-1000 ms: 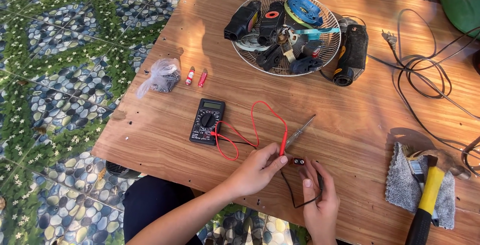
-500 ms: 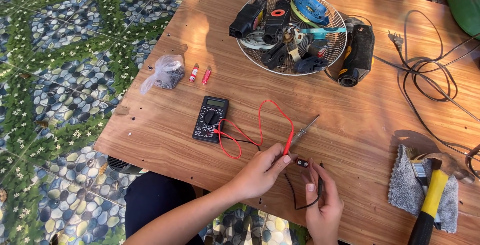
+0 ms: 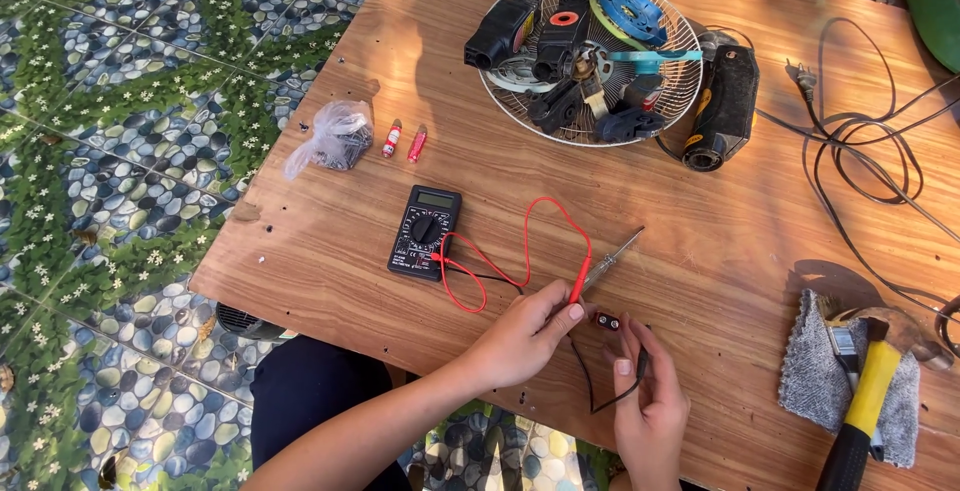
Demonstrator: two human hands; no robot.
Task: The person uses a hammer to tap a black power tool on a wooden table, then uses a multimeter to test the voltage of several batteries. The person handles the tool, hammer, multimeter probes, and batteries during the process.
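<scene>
Presently, my left hand [image 3: 525,336] is pinched shut on the red probe [image 3: 580,281] of the small black digital multimeter [image 3: 426,232], holding its tip down at a small black rectangular component [image 3: 607,322] on the brown wooden tabletop [image 3: 700,231]. My right hand [image 3: 650,401] grips the black probe [image 3: 641,364] between thumb and fingers, just beside that same component. The multimeter lies flat to the left of my hands, its red lead looping across the wood to the probe. A slim metal-tipped screwdriver [image 3: 612,260] lies just beyond the red probe. Farther off, a round wire fan guard [image 3: 520,101] serves as a tray of black plugs and assorted parts, with a black power tool [image 3: 722,108] just to its right. A clear plastic bag [image 3: 335,139] and two small red pieces [image 3: 404,140] lie toward the left edge. At the right, a yellow-handled hammer [image 3: 865,391] rests on a grey cloth [image 3: 805,376].
</scene>
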